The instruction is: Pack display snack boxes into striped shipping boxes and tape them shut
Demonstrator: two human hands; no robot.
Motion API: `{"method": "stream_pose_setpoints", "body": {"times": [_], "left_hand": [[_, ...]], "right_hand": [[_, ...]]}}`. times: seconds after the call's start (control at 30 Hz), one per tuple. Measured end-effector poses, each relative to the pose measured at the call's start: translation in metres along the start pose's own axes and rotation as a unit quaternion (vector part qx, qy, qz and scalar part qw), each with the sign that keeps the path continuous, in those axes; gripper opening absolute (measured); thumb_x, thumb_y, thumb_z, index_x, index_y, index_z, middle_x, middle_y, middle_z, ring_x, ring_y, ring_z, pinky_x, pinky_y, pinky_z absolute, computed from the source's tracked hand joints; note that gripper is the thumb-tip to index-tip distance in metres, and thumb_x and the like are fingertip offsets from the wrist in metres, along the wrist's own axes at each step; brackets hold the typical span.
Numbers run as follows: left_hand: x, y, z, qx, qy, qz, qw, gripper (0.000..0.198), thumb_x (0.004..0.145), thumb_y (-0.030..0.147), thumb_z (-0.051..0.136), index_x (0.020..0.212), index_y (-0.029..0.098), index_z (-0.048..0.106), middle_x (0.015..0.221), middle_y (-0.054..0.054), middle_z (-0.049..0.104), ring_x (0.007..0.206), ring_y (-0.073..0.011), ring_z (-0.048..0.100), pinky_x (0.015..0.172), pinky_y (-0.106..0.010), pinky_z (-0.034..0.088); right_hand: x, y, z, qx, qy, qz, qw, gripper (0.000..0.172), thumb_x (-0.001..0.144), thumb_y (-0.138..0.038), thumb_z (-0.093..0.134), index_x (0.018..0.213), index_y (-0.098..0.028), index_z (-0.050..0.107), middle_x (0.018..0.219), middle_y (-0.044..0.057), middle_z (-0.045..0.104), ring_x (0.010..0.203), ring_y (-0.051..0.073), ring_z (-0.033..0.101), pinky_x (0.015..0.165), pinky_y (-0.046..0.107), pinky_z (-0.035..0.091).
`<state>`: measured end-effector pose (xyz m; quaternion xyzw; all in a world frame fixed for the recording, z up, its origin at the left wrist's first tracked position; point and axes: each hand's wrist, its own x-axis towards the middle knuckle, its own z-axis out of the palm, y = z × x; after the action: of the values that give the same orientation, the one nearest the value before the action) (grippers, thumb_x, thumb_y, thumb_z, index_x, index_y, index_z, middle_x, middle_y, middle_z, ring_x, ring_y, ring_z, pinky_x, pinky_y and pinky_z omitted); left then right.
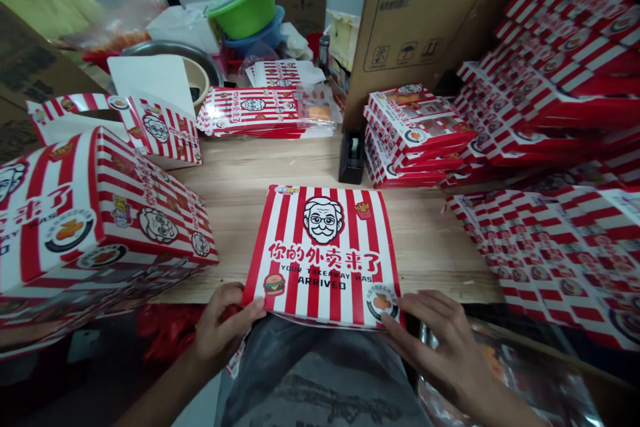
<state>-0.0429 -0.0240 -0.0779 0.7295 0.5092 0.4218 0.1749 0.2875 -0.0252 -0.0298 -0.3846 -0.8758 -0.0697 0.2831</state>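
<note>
Left hand [220,330] curled, thumb and fingers clamped on near-left corner of box [323,253]. Right hand [440,340] spread wide, fingers pressed flat on box's near-right corner. Box lies flat on near edge of surface [430,247]. Folded boxes [95,213] left of box. Tape dispenser [351,157] behind box.

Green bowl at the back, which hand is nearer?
Left. The left hand is roughly in line with the green bowl; the right hand is across the striped box.
</note>
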Motion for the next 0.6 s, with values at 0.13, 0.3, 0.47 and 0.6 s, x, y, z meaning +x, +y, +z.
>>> {"method": "stream_pose_setpoints", "body": {"times": [0.13,0.3,0.47,0.6], "left_hand": [[0.009,0.002,0.0,0.016,-0.013,0.069,0.997,0.011,0.077,0.017,0.059,0.085,0.024,0.062,0.076,0.001,0.059,0.074,-0.0134,0.059,0.063,-0.025,0.052],[0.021,0.002,-0.002,0.073,0.011,0.196,0.978,0.015,0.078,0.021,0.06,0.094,0.021,0.061,0.082,-0.001,0.057,0.082,-0.0137,0.056,0.07,-0.025,0.05],[0.011,-0.009,0.004,0.051,0.046,0.154,0.986,0.043,0.076,0.035,0.061,0.115,0.021,0.048,0.092,-0.005,0.058,0.089,-0.0187,0.056,0.075,-0.032,0.049],[0.006,-0.017,0.011,0.047,0.038,0.097,0.993,0.048,0.079,0.038,0.057,0.119,0.017,0.041,0.1,-0.009,0.054,0.093,-0.0199,0.054,0.076,-0.033,0.049]], "right_hand": [[0.02,-0.015,0.007,0.002,-0.052,-0.068,0.996,0.025,0.088,-0.007,0.038,0.095,-0.015,0.061,0.105,0.007,0.065,0.102,0.02,0.054,0.09,0.04,0.039],[0.068,-0.05,0.03,0.038,-0.074,-0.028,0.996,0.028,0.092,-0.016,0.036,0.099,-0.017,0.062,0.113,0.002,0.062,0.106,0.019,0.053,0.091,0.037,0.042],[0.112,-0.074,0.064,0.054,-0.123,-0.079,0.988,0.032,0.088,-0.024,0.045,0.119,-0.016,0.053,0.126,0.002,0.052,0.115,0.021,0.046,0.098,0.038,0.037],[0.119,-0.079,0.071,0.049,-0.157,-0.103,0.981,0.041,0.085,-0.024,0.049,0.124,-0.011,0.048,0.129,0.005,0.049,0.116,0.023,0.045,0.097,0.041,0.037]]}}
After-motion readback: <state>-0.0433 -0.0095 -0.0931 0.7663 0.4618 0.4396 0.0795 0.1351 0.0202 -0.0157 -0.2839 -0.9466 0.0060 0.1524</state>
